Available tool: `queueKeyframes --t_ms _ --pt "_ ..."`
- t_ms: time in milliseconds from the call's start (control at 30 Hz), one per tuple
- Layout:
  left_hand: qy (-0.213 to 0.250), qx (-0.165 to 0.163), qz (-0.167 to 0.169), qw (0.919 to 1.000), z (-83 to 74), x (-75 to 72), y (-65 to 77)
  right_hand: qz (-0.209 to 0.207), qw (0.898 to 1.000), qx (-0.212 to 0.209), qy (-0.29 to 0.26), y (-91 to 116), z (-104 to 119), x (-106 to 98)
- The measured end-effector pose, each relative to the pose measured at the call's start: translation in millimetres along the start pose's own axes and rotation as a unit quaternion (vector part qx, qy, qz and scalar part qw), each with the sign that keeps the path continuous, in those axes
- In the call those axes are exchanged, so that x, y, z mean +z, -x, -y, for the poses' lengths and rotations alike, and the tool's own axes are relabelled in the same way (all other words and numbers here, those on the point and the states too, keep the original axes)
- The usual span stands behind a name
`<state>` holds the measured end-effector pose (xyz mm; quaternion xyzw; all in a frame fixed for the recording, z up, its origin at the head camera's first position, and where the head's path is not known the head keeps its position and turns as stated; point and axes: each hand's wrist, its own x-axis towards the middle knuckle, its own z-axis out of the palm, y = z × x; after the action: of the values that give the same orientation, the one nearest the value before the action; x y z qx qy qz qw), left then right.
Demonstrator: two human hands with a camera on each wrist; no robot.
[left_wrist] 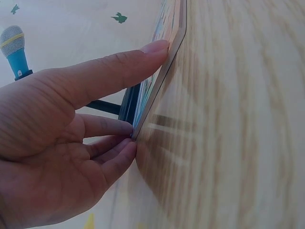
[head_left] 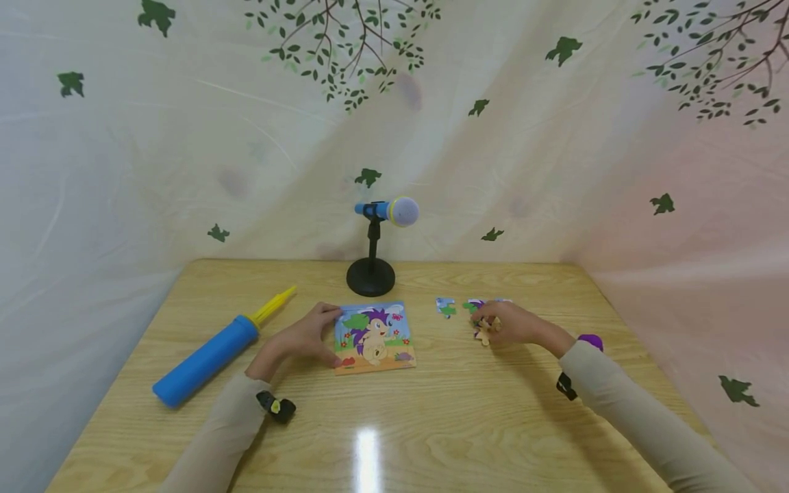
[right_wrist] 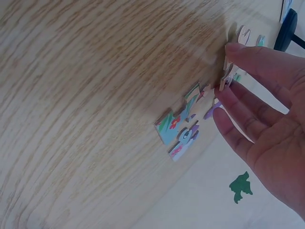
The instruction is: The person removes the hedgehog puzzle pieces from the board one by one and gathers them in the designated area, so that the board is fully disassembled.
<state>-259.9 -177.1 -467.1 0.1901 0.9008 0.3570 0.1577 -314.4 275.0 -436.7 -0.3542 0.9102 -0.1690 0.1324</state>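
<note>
A square picture board (head_left: 382, 342) with a purple-spined hedgehog on it lies flat at mid-table. My left hand (head_left: 302, 337) touches its left side, thumb near the front corner and fingertips by the back corner. In the left wrist view the thumb (left_wrist: 155, 47) rests against the board's thin edge. Farther right, my right hand (head_left: 511, 325) pinches a tan jigsaw piece (head_left: 483, 333) between thumb and fingers. Several loose jigsaw pieces (right_wrist: 174, 129) lie beside and beneath those fingers, partly hidden by them in the head view. A blue-green jigsaw piece (head_left: 445, 306) sits between board and right hand.
Behind the board, a toy microphone (head_left: 403, 211) stands on a black round-based stand (head_left: 370, 277). On the left lies a blue hand pump (head_left: 206, 361) with a yellow nozzle. A pale cloth (head_left: 296, 171) with leaf prints hangs past the table's back edge.
</note>
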Motion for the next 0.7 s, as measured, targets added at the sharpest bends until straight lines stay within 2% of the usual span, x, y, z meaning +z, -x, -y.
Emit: queueKeyframes --t_ms 200,700 --pt "0.000 0.001 -0.001 1.0000 0.4 -0.2 -0.1 -0.009 1.000 -0.008 0.002 0.0 -0.9 1.1" --pt "0.002 0.006 0.001 1.0000 -1.4 -1.2 1.3 -0.016 1.000 0.011 -0.018 -3.1 8.8 1.3"
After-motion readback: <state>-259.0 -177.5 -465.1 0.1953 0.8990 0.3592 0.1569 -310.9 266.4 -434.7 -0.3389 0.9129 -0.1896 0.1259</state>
